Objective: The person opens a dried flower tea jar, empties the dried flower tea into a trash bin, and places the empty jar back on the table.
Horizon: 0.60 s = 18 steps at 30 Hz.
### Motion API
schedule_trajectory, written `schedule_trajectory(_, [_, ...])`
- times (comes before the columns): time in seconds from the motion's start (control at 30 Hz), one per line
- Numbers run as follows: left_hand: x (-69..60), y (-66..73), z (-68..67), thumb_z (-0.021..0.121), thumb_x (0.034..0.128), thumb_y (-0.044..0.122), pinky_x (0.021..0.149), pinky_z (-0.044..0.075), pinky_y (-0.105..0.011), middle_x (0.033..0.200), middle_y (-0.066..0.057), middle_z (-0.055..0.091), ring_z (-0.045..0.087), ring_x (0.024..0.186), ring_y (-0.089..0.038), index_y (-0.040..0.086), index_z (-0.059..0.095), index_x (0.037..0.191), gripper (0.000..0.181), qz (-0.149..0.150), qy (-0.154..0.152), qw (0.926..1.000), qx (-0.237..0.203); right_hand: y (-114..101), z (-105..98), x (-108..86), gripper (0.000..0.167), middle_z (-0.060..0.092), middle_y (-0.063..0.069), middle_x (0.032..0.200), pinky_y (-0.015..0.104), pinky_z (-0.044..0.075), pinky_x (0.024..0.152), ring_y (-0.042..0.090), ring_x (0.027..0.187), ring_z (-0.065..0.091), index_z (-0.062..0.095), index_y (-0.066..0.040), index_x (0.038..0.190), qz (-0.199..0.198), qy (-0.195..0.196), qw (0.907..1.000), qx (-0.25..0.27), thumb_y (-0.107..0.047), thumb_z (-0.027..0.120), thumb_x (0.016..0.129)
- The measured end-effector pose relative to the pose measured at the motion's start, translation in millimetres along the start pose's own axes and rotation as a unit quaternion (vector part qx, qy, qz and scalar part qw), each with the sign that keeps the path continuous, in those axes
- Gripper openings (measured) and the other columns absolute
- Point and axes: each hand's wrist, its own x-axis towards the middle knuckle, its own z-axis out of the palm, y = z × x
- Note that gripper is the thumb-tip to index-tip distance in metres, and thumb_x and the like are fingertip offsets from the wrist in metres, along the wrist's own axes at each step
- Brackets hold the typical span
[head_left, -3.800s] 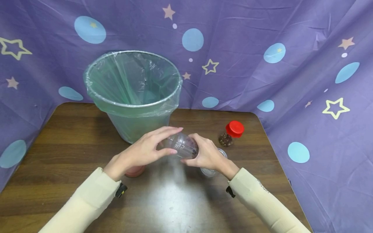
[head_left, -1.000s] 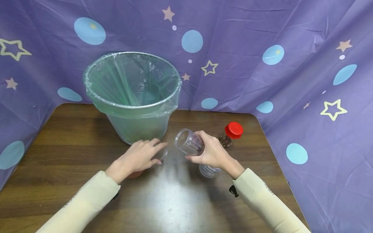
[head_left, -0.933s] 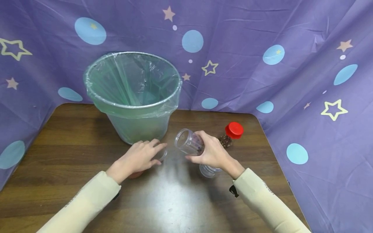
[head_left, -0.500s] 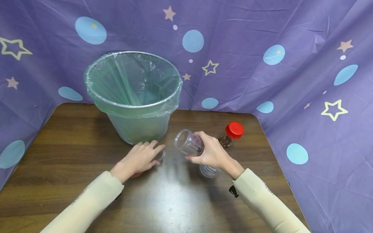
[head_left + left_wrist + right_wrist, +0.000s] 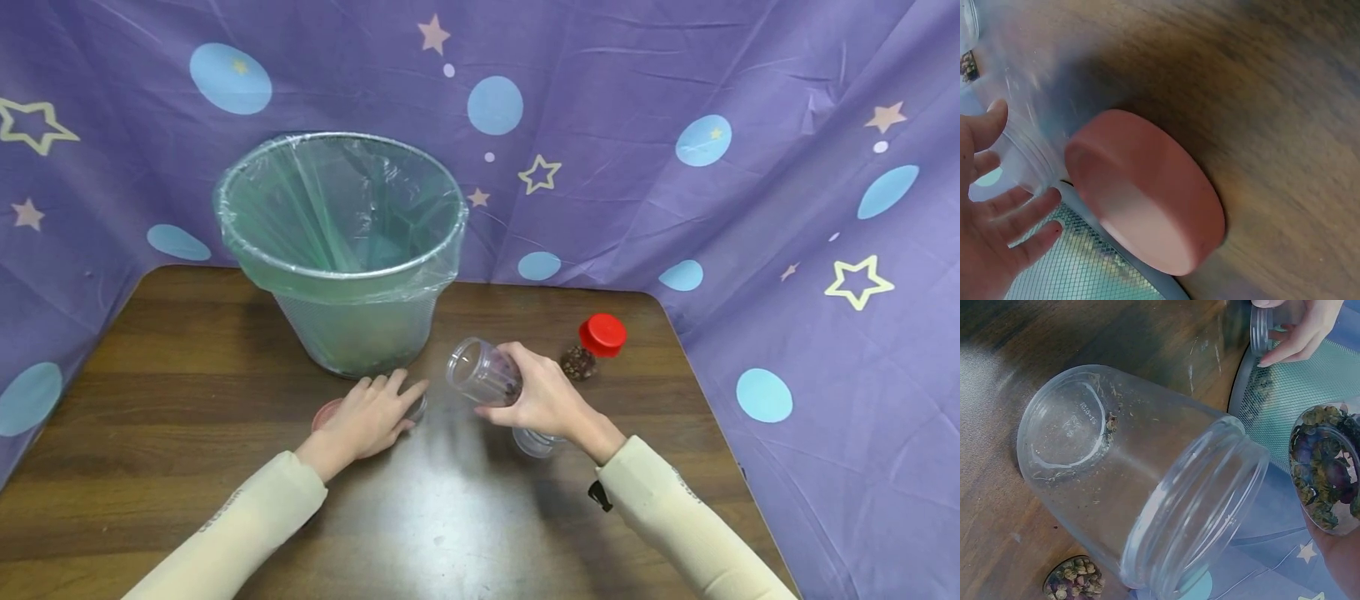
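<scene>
In the head view, my right hand (image 5: 543, 392) grips a clear jar (image 5: 480, 375), tilted with its uncapped mouth to the left; the right wrist view shows dried flower buds (image 5: 1325, 469) in it. My left hand (image 5: 367, 417) holds a clear piece with a ridged rim (image 5: 1261, 328), apparently another jar, between thumb and fingers; most of it is hidden in the head view. Partly covered by that hand, a pink round lid (image 5: 1147, 187) rests near the bin with its hollow side showing in the left wrist view.
A wire-mesh bin (image 5: 352, 333) with a green liner stands at the back left. Behind the right hand is a large uncapped clear jar (image 5: 1141, 475) with a few crumbs inside. A red-capped jar (image 5: 603, 333) of dried buds is at the right. Patterned purple cloth hangs behind the wooden table.
Earlier both hands met at the jar in mid-air; now they are apart. Over the last second the left hand has lowered with the clear piece, uncovering part of the pink lid.
</scene>
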Motion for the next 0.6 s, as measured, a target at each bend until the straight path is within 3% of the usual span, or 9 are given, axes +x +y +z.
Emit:
schedule_trajectory(0.33, [4.6, 3.7, -0.7, 0.073, 0.0864, 0.036, 0.077, 0.055, -0.048, 0.125, -0.024, 0.058, 0.066, 0.09, -0.038, 0.011, 0.055, 0.138, 0.061, -0.02, 0.004, 0.9997, 0.015, -0.5, 1.6, -0.3, 0.069, 0.071, 0.002, 0.098, 0.029, 0.057, 0.073, 0.014, 0.084, 0.067, 0.058, -0.011, 0.119, -0.001, -0.002, 1.0, 0.001, -0.041, 0.086, 0.064])
schedule_trajectory(0.6, [7.2, 5.2, 1.0, 0.072, 0.0878, 0.036, 0.08, 0.055, -0.049, 0.126, -0.022, 0.059, 0.066, 0.094, -0.038, 0.013, 0.054, 0.14, 0.06, -0.028, -0.026, 0.9992, 0.011, -0.2, 1.9, -1.8, 0.07, 0.07, 0.002, 0.097, 0.029, 0.056, 0.073, 0.014, 0.084, 0.067, 0.057, -0.011, 0.12, 0.004, -0.006, 1.0, -0.001, -0.041, 0.087, 0.064])
